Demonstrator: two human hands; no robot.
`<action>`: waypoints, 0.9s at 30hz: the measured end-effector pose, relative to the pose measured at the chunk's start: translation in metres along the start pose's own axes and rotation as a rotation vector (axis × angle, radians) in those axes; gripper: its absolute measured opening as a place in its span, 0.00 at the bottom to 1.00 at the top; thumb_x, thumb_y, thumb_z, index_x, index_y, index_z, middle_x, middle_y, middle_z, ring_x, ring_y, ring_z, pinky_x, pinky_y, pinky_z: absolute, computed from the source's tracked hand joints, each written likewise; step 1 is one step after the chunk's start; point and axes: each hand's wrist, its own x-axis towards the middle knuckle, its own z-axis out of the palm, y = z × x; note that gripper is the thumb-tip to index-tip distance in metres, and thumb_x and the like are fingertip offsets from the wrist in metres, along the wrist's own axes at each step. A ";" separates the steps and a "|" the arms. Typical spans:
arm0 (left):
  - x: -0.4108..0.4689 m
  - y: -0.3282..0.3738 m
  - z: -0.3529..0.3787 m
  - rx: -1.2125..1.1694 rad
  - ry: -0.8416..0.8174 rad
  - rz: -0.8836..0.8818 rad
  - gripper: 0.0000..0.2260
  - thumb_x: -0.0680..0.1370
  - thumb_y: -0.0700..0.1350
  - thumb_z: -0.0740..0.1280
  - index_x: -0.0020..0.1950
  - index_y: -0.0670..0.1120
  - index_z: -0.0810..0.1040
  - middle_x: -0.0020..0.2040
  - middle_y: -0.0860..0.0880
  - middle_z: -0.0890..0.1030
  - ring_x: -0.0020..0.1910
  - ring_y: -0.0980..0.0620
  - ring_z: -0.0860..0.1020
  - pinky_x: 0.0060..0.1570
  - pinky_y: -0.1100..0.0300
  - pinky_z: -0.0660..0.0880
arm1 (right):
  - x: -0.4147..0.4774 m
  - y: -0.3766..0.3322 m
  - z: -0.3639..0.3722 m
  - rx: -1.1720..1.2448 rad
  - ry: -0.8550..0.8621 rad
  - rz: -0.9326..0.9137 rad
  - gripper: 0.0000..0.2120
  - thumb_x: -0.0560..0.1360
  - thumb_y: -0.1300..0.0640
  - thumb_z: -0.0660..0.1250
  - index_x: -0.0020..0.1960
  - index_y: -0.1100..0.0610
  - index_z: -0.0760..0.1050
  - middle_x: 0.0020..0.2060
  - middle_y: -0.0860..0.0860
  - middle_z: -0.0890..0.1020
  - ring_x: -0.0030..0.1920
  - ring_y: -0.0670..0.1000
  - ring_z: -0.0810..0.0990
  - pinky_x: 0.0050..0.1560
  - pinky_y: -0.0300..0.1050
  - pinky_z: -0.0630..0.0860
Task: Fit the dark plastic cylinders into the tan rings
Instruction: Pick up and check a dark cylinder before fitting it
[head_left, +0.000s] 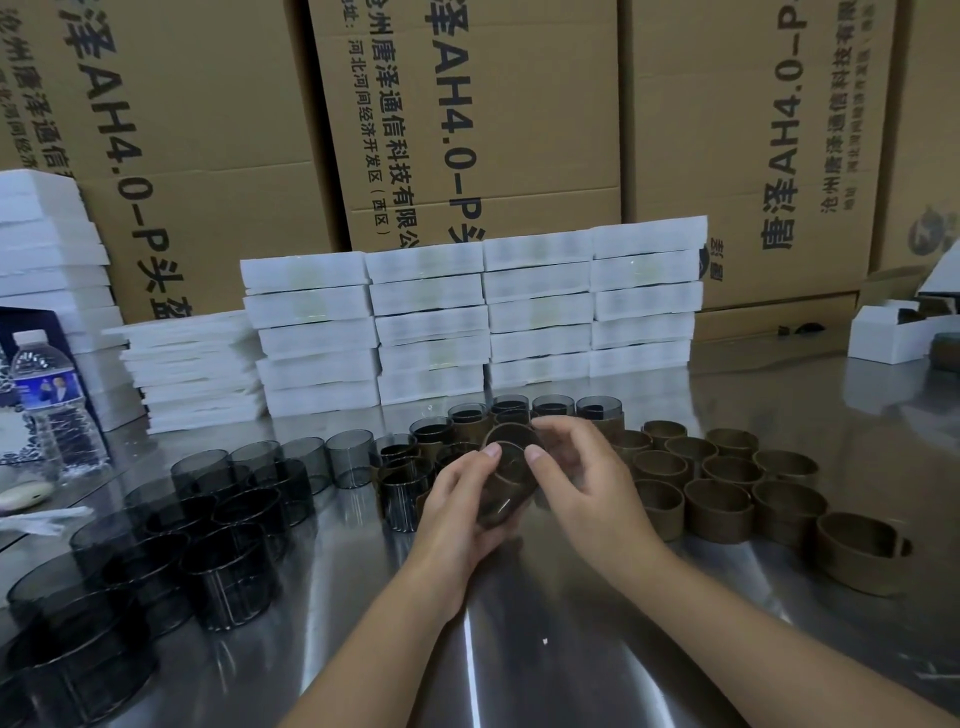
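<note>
We note two bare hands, the left hand (462, 499) and the right hand (587, 483), each with slender fingers. The left forearm (374, 649) and right forearm (753, 623) are likewise bare as far as the lower frame edge. The thumbnails (492, 451) are short, rounded and plain. We cannot tell what is worn above the forearms.

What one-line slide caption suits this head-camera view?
Left hand and right hand fit a dark cylinder into a tan ring over a steel table.
</note>
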 end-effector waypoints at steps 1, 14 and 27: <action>-0.001 0.001 0.001 0.012 0.010 -0.002 0.18 0.76 0.51 0.69 0.63 0.45 0.77 0.56 0.41 0.83 0.53 0.44 0.83 0.62 0.44 0.76 | 0.001 0.001 0.000 0.027 0.005 0.038 0.10 0.76 0.58 0.68 0.51 0.44 0.75 0.47 0.46 0.80 0.44 0.41 0.78 0.45 0.36 0.76; -0.004 -0.001 0.002 0.146 -0.040 0.045 0.42 0.56 0.59 0.76 0.68 0.50 0.71 0.62 0.46 0.80 0.56 0.50 0.82 0.55 0.52 0.79 | 0.007 0.003 -0.004 -0.025 0.143 0.168 0.11 0.71 0.62 0.70 0.35 0.49 0.75 0.23 0.46 0.74 0.26 0.41 0.71 0.32 0.31 0.69; 0.000 -0.001 0.001 0.114 0.044 0.077 0.21 0.76 0.42 0.70 0.68 0.50 0.72 0.60 0.45 0.81 0.56 0.49 0.82 0.50 0.58 0.79 | 0.008 0.003 -0.003 0.167 -0.075 0.344 0.06 0.73 0.60 0.70 0.46 0.50 0.78 0.42 0.55 0.83 0.42 0.45 0.79 0.45 0.40 0.76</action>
